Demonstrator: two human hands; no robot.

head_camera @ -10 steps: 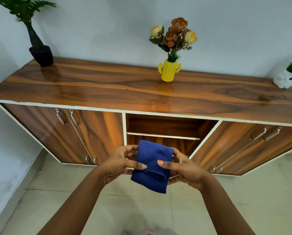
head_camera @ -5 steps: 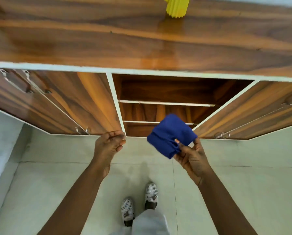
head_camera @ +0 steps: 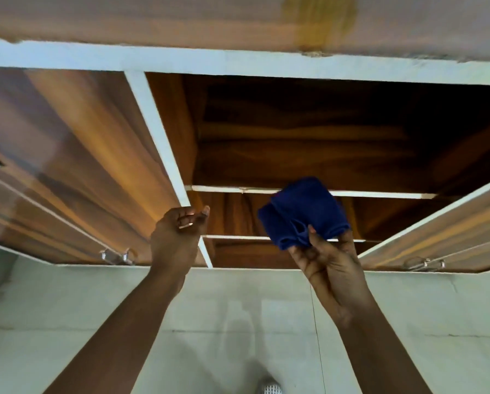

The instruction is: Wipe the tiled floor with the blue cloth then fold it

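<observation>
Pale tiled floor in front of a wood-grain sideboard with white edging, open centre bay with shelves (frame is motion-blurred). Right hand holds the folded dark blue cloth up in front of the open bay, clear of the floor; thumb and fingertips pinch its lower edge. Left hand just beside the bay's white divider, well apart from the cloth, fingers loosely curled, thumb meeting the fingertips, holding nothing. White perforated shoe toe at bottom edge.
</observation>
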